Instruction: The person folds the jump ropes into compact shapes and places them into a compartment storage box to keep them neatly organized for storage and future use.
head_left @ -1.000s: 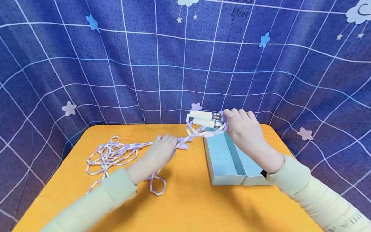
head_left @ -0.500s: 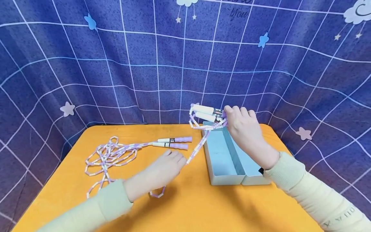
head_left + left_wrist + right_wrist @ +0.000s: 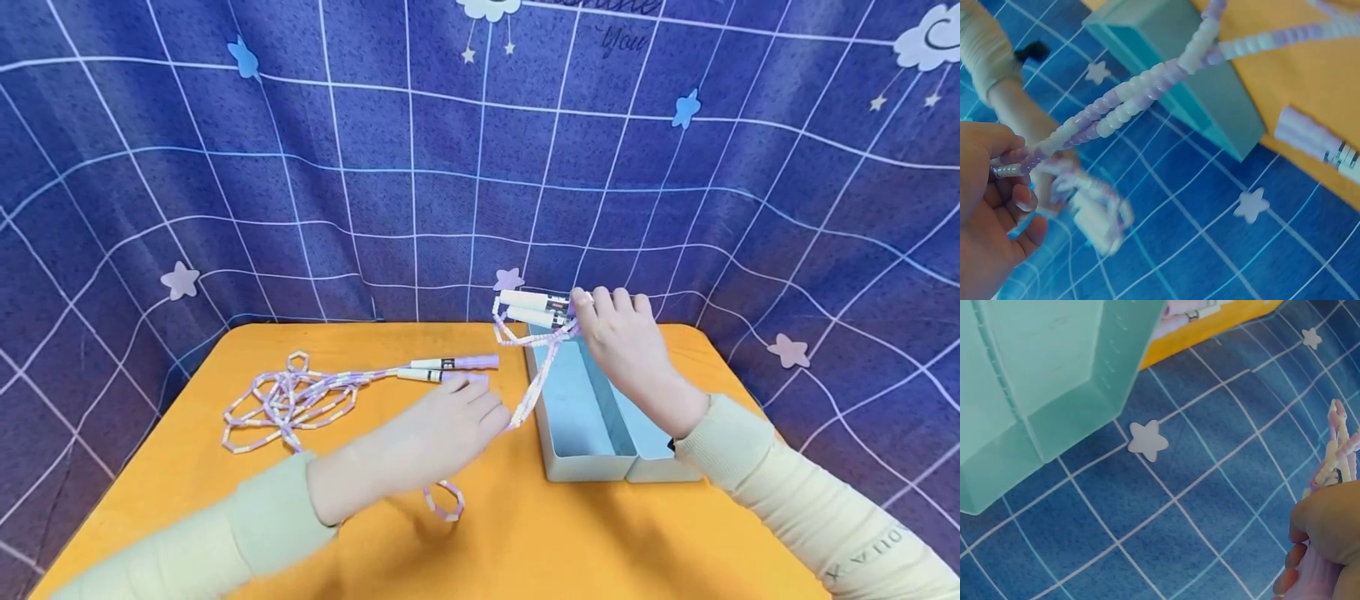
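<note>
My right hand [image 3: 622, 342] grips the purple ends of two white-and-purple handles [image 3: 528, 317] of a beaded jump rope, raised over the far end of the box. Some of its cord loops around these handles. Lower and to the left, my left hand [image 3: 442, 429] pinches the doubled beaded cord [image 3: 536, 387], and a small loop [image 3: 450, 504] shows below that hand. In the left wrist view the cord [image 3: 1129, 100] runs out from between the thumb and fingers. A second jump rope [image 3: 285, 396] lies tangled on the table, its two handles [image 3: 453, 362] side by side, partly behind my left hand.
A light blue open box [image 3: 555, 454] with two long compartments stands under my right forearm on the orange table [image 3: 487, 550]. Behind the table hangs a dark blue curtain [image 3: 450, 200] with a grid and stars.
My left hand has let go of the cord near the table rope's handles, swung down and right, and now pinches the held rope's cord further right. The right hand stays raised with its handles.
</note>
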Demonstrator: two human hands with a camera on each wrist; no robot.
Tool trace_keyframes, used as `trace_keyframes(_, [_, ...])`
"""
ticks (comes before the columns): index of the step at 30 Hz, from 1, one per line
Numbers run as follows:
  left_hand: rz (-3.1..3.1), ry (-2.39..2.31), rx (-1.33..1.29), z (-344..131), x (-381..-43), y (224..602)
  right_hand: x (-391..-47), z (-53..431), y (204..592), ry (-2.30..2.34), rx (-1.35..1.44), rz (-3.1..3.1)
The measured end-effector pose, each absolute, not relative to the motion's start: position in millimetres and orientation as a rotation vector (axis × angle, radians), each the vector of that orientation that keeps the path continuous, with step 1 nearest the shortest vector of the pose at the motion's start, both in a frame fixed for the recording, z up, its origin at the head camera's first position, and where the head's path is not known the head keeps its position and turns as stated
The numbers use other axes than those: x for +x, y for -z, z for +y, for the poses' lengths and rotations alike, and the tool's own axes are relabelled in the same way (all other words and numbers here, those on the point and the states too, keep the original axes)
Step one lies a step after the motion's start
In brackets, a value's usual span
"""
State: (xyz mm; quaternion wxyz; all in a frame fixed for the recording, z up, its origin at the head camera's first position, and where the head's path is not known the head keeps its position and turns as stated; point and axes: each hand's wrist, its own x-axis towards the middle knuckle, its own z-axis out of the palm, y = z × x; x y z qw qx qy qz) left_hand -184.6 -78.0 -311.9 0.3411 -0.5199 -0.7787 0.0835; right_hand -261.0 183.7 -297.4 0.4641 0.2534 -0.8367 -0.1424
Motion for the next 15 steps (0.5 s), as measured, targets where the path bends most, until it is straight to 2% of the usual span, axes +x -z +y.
trace_keyframes(15, [-1.960,-0.127,-1.275,-79.2,-203.3,259.6,-262.9,180.5,325.1,0.412,0.864,-1.999])
